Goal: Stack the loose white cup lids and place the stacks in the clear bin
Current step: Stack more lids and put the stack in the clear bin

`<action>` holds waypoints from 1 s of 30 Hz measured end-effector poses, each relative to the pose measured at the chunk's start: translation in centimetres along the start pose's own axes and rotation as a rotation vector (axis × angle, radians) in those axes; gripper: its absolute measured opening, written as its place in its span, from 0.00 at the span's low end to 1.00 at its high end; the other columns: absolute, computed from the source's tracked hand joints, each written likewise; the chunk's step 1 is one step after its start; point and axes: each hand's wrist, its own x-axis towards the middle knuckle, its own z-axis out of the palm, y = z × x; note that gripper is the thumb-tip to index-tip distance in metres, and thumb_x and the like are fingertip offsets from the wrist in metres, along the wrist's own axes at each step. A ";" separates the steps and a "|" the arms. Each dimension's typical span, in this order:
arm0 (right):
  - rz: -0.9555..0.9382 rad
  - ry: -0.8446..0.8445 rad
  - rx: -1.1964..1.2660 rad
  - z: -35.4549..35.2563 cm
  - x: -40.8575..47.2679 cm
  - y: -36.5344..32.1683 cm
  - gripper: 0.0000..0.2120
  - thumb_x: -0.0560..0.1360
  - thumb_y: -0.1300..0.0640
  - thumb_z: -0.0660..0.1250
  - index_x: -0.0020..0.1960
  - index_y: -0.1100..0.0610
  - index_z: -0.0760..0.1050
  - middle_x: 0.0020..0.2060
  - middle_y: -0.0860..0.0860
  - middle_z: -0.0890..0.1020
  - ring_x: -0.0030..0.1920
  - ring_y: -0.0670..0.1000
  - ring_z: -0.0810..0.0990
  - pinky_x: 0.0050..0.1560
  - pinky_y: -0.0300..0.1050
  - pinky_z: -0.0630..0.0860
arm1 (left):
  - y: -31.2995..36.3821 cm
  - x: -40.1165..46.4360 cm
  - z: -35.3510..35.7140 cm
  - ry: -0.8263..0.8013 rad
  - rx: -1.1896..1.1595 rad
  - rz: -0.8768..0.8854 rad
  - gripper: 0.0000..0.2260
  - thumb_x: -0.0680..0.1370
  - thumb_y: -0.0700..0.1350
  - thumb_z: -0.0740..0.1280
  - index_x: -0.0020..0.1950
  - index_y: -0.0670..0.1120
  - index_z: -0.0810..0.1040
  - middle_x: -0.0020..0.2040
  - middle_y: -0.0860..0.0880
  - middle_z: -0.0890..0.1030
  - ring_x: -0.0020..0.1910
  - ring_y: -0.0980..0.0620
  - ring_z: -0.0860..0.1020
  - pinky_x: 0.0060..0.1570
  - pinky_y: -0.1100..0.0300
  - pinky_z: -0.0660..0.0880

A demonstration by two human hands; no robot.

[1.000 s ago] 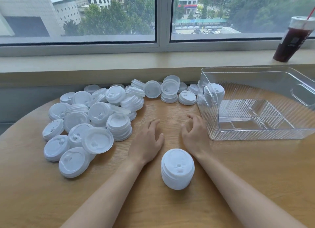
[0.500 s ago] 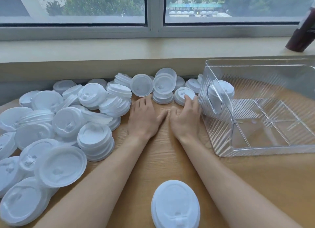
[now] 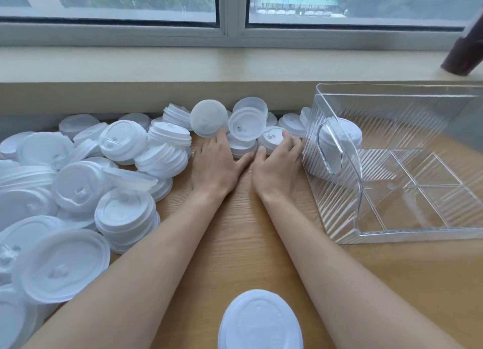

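Two bare forearms reach forward side by side over the wooden bench [image 3: 235, 244], with a stack of lids [image 3: 260, 320] standing between them at the near edge, apart from both. The left hand [image 3: 217, 163] lies palm down, fingers together and extended; its fingertips touch a lid [image 3: 207, 117] that stands on edge. The right hand [image 3: 278, 165] is just beside it, thumbs nearly meeting, fingers curled loosely over a flat lid [image 3: 271, 137] next to the bin [image 3: 339, 228]; whether it grips that lid I cannot tell. Between the two sets of fingertips sits a short stack [image 3: 241, 146] with a tilted lid [image 3: 247, 124] leaning on top. Left of the left arm spreads the main heap of loose lids [image 3: 78, 181], some nested in small stacks, others tilted or overlapping. The clear ribbed bin stands on the bench to the right of the right hand, its handle wall near the knuckles; one stack [image 3: 342, 137] shows through that wall, though whether it is inside or behind I cannot tell. Beyond runs the windowsill [image 3: 183, 64], with a dark cup [image 3: 464, 53] at the far right, and the window [image 3: 232, 27].
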 end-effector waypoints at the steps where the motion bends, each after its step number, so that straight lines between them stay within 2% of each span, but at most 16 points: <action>1: 0.009 0.003 -0.004 0.1 0.2 0.0 0.30 0.82 0.52 0.65 0.80 0.59 0.59 0.78 0.59 0.61 0.77 0.60 0.63 0.77 0.52 0.62 | -0.1 0.0 0.0 0.004 -0.021 0.000 0.36 0.76 0.68 0.68 0.76 0.48 0.68 0.69 0.48 0.78 0.69 0.45 0.75 0.65 0.47 0.74; 4: 0.031 0.006 -0.048 0.4 0.8 -0.1 0.31 0.83 0.51 0.64 0.81 0.57 0.57 0.80 0.59 0.59 0.80 0.59 0.58 0.78 0.53 0.59 | 0.0 -0.3 0.1 0.022 -0.059 0.002 0.36 0.75 0.67 0.69 0.75 0.48 0.68 0.69 0.49 0.77 0.70 0.47 0.73 0.64 0.49 0.75; 6: 0.028 0.004 -0.081 0.6 1.0 -0.1 0.31 0.83 0.49 0.63 0.82 0.56 0.57 0.81 0.58 0.61 0.80 0.58 0.57 0.79 0.53 0.57 | 0.1 -0.6 -0.1 0.032 -0.062 -0.014 0.36 0.73 0.68 0.69 0.74 0.48 0.69 0.67 0.49 0.77 0.69 0.48 0.73 0.59 0.49 0.75; 11: 0.008 0.007 -0.085 0.6 1.0 0.0 0.33 0.82 0.46 0.66 0.81 0.56 0.59 0.76 0.57 0.66 0.77 0.57 0.62 0.76 0.51 0.60 | 0.3 -1.5 -0.5 0.041 -0.037 -0.047 0.36 0.72 0.68 0.71 0.72 0.48 0.70 0.66 0.48 0.76 0.69 0.47 0.71 0.53 0.49 0.75; 14: -0.040 0.006 -0.020 0.1 0.4 0.2 0.34 0.81 0.47 0.69 0.80 0.57 0.60 0.73 0.56 0.66 0.70 0.58 0.72 0.72 0.53 0.68 | 0.4 -2.3 -0.8 0.041 -0.037 -0.053 0.35 0.73 0.66 0.72 0.71 0.46 0.71 0.65 0.47 0.75 0.67 0.47 0.71 0.50 0.51 0.74; 17: -0.061 0.018 0.100 -0.7 -0.5 0.7 0.35 0.78 0.50 0.73 0.78 0.59 0.62 0.70 0.56 0.66 0.66 0.59 0.74 0.68 0.52 0.71 | 0.3 -3.8 -1.5 0.036 -0.063 -0.068 0.34 0.73 0.67 0.71 0.71 0.46 0.72 0.65 0.48 0.75 0.67 0.48 0.71 0.52 0.51 0.75; 19: -0.068 0.012 0.151 -1.1 -1.2 1.1 0.38 0.75 0.50 0.76 0.77 0.61 0.63 0.69 0.57 0.66 0.67 0.58 0.73 0.66 0.44 0.69 | 0.2 -5.0 -2.0 0.047 -0.096 -0.084 0.35 0.73 0.67 0.72 0.71 0.47 0.73 0.65 0.49 0.74 0.68 0.48 0.72 0.55 0.49 0.75; 21: -0.090 0.005 0.170 -1.7 -2.1 1.5 0.38 0.73 0.49 0.79 0.75 0.62 0.66 0.66 0.59 0.67 0.65 0.57 0.73 0.61 0.34 0.64 | 0.0 -6.3 -2.7 0.051 -0.120 -0.096 0.34 0.73 0.66 0.73 0.71 0.47 0.73 0.65 0.49 0.74 0.68 0.48 0.72 0.55 0.49 0.75; 23: -0.108 -0.002 0.188 -2.3 -3.2 1.9 0.38 0.71 0.49 0.80 0.74 0.63 0.69 0.65 0.59 0.68 0.64 0.56 0.72 0.60 0.30 0.60 | -0.2 -7.7 -3.3 0.038 -0.144 -0.097 0.33 0.72 0.65 0.74 0.71 0.47 0.74 0.65 0.49 0.73 0.68 0.48 0.71 0.56 0.50 0.74; 28: -0.142 -0.029 0.240 -4.8 -6.6 3.1 0.36 0.69 0.50 0.82 0.72 0.60 0.72 0.65 0.55 0.70 0.65 0.49 0.71 0.65 0.29 0.59 | -0.7 -11.7 -5.2 0.012 -0.194 -0.083 0.34 0.70 0.66 0.74 0.69 0.47 0.75 0.63 0.49 0.75 0.64 0.48 0.74 0.61 0.52 0.73; 30: -0.140 -0.064 0.233 -6.1 -8.0 3.5 0.36 0.70 0.48 0.81 0.72 0.59 0.73 0.65 0.53 0.73 0.66 0.50 0.74 0.68 0.34 0.65 | -0.8 -13.3 -6.1 0.000 -0.217 -0.080 0.33 0.70 0.66 0.75 0.67 0.47 0.75 0.61 0.51 0.75 0.63 0.49 0.75 0.61 0.52 0.74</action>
